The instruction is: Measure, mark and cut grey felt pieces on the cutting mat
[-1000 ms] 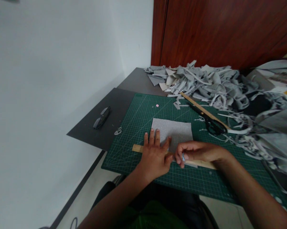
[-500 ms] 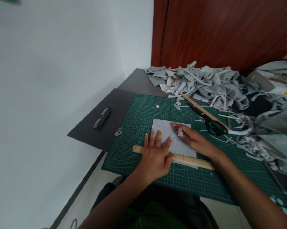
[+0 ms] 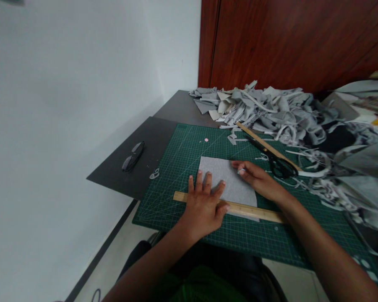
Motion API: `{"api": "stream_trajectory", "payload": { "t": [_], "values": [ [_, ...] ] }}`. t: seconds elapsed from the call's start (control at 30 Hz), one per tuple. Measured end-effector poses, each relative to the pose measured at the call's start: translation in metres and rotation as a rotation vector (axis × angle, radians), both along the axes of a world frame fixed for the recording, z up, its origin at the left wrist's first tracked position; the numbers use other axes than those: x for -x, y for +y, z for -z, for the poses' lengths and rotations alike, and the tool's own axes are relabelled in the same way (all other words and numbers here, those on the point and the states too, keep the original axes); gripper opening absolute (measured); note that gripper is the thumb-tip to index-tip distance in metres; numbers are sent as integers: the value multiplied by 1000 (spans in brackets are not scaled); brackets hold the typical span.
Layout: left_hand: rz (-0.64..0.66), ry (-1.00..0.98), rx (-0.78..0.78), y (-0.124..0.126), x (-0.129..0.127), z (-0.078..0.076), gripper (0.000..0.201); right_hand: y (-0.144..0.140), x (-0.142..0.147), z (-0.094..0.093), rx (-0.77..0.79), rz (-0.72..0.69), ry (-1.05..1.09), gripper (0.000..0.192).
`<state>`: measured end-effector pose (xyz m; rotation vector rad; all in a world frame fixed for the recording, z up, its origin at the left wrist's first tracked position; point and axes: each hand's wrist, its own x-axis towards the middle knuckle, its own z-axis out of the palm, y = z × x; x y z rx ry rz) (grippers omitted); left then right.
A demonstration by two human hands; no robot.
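Observation:
My left hand [image 3: 203,212] lies with fingers spread over a wooden ruler [image 3: 251,211] and a light grey piece of cloth [image 3: 239,193]. The ruler crosses the cloth near its lower edge. At the cloth's upper right corner is my right hand [image 3: 259,179], fingers curled in a pinch. A small pale bluish tip shows between thumb and fingers; its kind cannot be made out. The forearm passes over the ruler's right end. Beneath all this lies a green cutting mat [image 3: 179,155] with a printed grid.
Black-handled scissors [image 3: 281,167] lie beside a second wooden ruler [image 3: 267,145] to the right. A heap of grey cloth scraps [image 3: 254,105] covers the back. Eyeglasses [image 3: 134,156] rest on the dark board [image 3: 113,172] at left. A small pink disc [image 3: 206,140] sits on the mat.
My right hand has shifted slightly right and up, now covering the cloth's upper right corner, and less of the bluish thing shows. My left hand stays on the ruler and cloth.

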<state>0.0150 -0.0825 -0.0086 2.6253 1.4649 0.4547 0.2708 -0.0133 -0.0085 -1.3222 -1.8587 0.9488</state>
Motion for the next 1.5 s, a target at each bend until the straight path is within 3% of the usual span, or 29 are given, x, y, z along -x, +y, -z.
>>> {"api": "stream_trajectory", "payload": {
  "t": [0.2,0.37,0.53,0.6,0.73,0.9,1.5],
  "values": [
    [10,35,-8,1,0,-2,67,2,-1,1,-54,58,53,34],
    [22,60,-10,4,-2,-4,66,-4,1,-13,-73,34,162,33],
    [34,73,-20,7,-2,-4,62,-16,2,-31,318,-342,210,26],
    [37,73,-21,7,-3,-4,62,-19,2,-35,434,-417,167,20],
    [37,71,-8,7,-4,-5,61,-22,-1,-39,484,-418,159,12],
    [43,86,-1,8,-4,-7,62,-21,-5,-37,530,-417,183,15],
    [39,109,8,8,-3,-5,64,-21,-6,-36,511,-407,136,13]
  ]
}}
